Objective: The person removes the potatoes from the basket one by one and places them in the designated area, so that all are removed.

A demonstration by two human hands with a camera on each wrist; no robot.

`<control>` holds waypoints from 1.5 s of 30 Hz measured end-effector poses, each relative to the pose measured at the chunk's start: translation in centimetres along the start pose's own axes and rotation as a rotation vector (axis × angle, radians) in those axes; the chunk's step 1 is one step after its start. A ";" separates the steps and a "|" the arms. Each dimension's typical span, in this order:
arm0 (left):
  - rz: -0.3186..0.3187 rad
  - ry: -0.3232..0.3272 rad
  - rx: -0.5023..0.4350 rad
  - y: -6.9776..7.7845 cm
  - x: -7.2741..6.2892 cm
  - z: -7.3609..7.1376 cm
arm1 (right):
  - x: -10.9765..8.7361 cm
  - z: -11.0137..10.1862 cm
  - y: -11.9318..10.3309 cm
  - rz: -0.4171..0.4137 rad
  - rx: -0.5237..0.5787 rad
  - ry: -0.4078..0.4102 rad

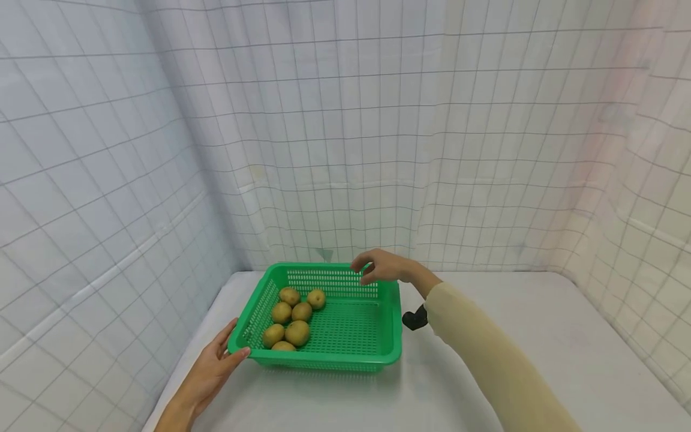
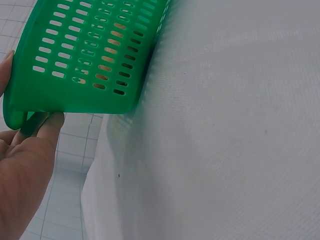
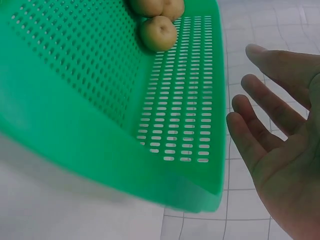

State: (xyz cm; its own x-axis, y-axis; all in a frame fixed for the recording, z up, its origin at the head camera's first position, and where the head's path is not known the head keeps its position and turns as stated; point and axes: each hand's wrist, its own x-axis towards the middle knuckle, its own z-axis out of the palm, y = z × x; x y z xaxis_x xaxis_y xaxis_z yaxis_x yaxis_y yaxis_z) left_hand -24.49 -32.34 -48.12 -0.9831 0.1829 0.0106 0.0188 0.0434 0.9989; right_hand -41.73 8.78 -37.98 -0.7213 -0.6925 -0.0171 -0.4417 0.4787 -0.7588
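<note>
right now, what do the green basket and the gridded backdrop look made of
Green basket: probably moulded plastic, smooth with a slight sheen, given its even colour and regular slots. Gridded backdrop: perhaps thin cloth, fairly matte, as it ripples in soft folds; coated sheeting is possible.

My head camera looks forward and down over the whole green basket (image 1: 345, 330). Close and low, my left wrist camera faces its outside at the near left; my right one, also close, looks leftward inside, sharing the fruit (image 1: 282, 312) with the head view.
</note>
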 end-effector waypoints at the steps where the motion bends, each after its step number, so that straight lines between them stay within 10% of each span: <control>1: 0.002 -0.001 0.000 0.0 0.0 0.0 | 0.1 0.1 0.0 -0.003 0.000 0.001; 13: 0.010 -0.004 0.005 0.0 0.0 -0.3 | 3.2 3.4 0.2 -0.077 0.056 -0.058; 45: -0.025 0.024 0.015 0.0 0.3 -0.1 | 8.4 9.0 1.3 0.032 -0.026 -0.055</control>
State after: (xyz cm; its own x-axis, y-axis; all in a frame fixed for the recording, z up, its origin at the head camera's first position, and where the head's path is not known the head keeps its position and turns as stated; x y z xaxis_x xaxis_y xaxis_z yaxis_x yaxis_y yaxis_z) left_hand -24.79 -32.38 -48.13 -0.9873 0.1581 -0.0130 -0.0032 0.0622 0.9981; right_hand -43.52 -1.26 -44.99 -0.7051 -0.7048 -0.0775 -0.4328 0.5144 -0.7403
